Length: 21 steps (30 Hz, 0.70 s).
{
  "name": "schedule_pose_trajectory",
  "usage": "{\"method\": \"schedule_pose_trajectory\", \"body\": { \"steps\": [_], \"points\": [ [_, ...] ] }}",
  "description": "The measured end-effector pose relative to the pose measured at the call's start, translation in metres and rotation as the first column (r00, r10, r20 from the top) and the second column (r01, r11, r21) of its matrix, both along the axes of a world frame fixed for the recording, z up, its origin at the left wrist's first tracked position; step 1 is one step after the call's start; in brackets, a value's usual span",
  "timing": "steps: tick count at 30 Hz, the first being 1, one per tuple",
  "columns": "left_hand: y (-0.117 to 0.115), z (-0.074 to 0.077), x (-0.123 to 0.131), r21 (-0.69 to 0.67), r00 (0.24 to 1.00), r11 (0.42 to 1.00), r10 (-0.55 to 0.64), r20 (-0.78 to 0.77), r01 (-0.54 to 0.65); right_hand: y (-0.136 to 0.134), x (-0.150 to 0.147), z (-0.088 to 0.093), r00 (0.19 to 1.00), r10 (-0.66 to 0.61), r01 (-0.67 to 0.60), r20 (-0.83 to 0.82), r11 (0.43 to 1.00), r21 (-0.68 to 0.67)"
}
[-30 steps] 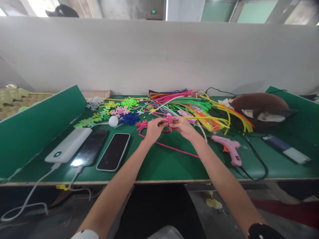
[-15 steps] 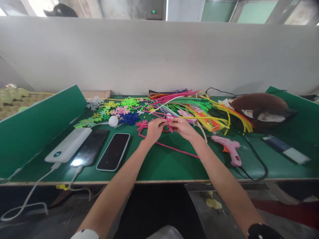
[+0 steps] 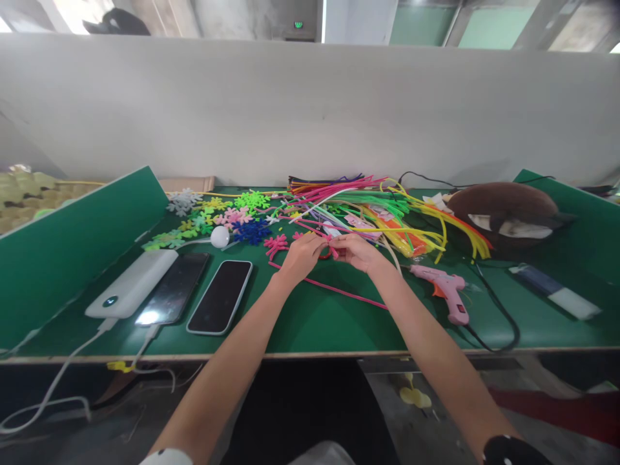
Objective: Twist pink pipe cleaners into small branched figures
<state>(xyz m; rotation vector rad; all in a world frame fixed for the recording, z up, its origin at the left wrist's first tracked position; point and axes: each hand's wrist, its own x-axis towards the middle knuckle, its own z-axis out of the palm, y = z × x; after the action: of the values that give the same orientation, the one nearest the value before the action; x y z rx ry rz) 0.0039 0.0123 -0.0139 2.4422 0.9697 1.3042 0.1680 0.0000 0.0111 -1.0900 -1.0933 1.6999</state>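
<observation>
Close together over the green table, my left hand [image 3: 304,255] and my right hand [image 3: 356,250] both pinch a small pink pipe-cleaner piece [image 3: 334,253]. Its short arms stick out between the fingertips; the rest is hidden by the fingers. Just left of my left hand lies a pink pipe-cleaner snowflake [image 3: 276,244]. A long pink pipe cleaner [image 3: 346,294] stretches across the table below my hands. Something red and ring-shaped [image 3: 324,252], perhaps a scissors handle, shows partly between my hands.
Loose pipe cleaners [image 3: 358,194] in many colours are heaped behind my hands. Several finished snowflakes [image 3: 252,230] lie back left. A phone [image 3: 220,297], a second phone [image 3: 177,287] and a power bank [image 3: 133,284] lie left. On the right are a pink glue gun [image 3: 448,290] and a brown plush [image 3: 504,206].
The pink piece has turned and sunk lower between my fingers, so less of it shows. My hands stay nearly in place, both still pinching it.
</observation>
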Motion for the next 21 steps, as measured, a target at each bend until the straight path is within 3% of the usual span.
{"method": "schedule_pose_trajectory", "body": {
  "steps": [12,21],
  "points": [
    [-0.0041,0.0046,0.0015,0.118,0.982,0.992,0.061,-0.18,-0.04,0.0003,-0.0013,0.0016,0.999,-0.047,0.046,-0.013,0.997,-0.062],
    [-0.0042,0.0029,0.0039,0.061,0.983,0.994,0.094,-0.156,-0.086,0.0026,-0.0032,-0.0025,0.993,-0.1,0.094,0.067,0.992,0.079]
  ]
}}
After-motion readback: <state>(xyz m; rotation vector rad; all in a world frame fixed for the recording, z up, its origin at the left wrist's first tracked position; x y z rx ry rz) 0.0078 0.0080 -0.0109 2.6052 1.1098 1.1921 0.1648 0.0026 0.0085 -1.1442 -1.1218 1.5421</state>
